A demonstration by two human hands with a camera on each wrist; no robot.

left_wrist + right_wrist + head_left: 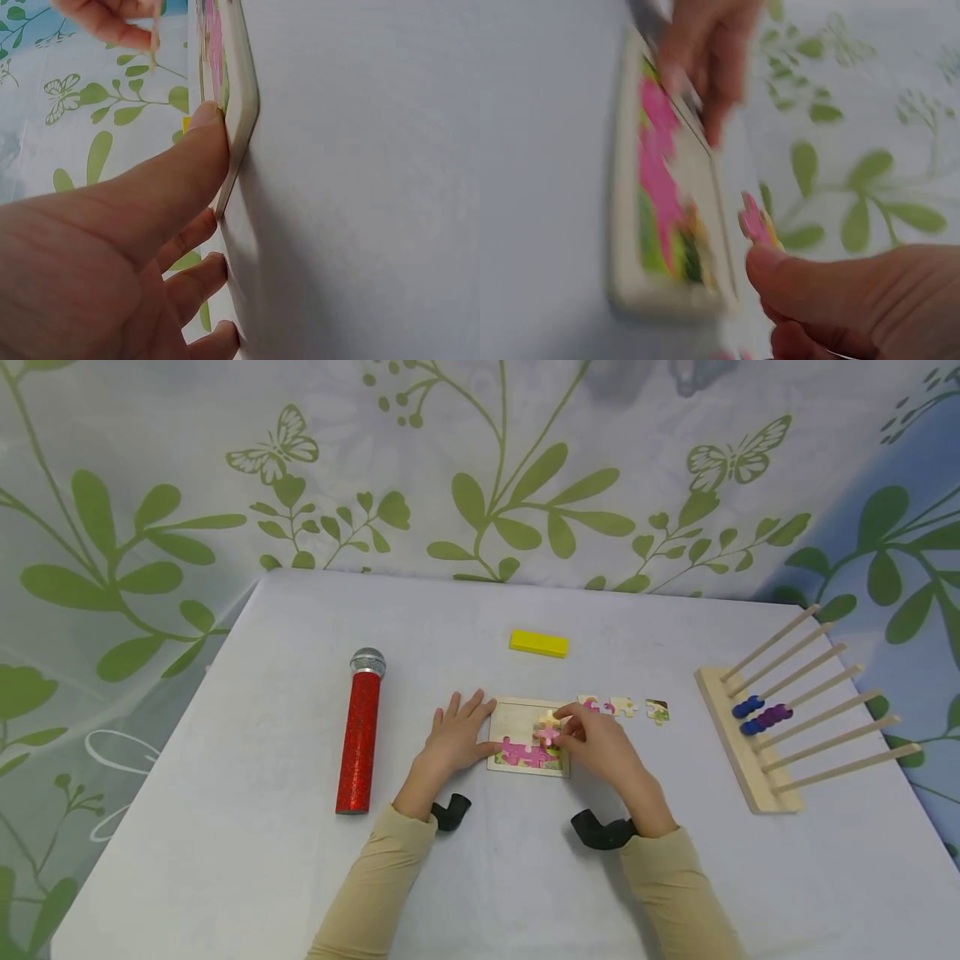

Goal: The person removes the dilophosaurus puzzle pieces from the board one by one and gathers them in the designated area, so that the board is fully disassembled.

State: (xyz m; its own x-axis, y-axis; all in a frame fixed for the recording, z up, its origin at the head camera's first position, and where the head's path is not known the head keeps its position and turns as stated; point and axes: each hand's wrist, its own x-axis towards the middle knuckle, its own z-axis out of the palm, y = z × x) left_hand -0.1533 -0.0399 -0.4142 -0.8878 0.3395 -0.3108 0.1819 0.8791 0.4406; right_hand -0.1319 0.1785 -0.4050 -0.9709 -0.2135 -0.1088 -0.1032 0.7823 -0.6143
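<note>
A wooden puzzle tray (528, 701) lies on the white table, its lower part filled with pink and green pieces. My left hand (450, 737) rests at the tray's left side with fingers spread. Its thumb (176, 169) touches the tray's edge, and the other fingertips meet the table. Between thumb and fingers, my right hand (603, 745) pinches a pink and yellow puzzle piece (756, 219). That piece is held above the tray, apart from it. Several loose pieces (623, 707) lie right of the tray, partly behind the right hand.
A red glittery microphone (359, 739) lies to the left. Behind the tray is a yellow block (538, 643). At the right stands a wooden peg rack (742, 752) with blue and purple beads. Leaf-patterned cloth (480, 468) hangs behind the table.
</note>
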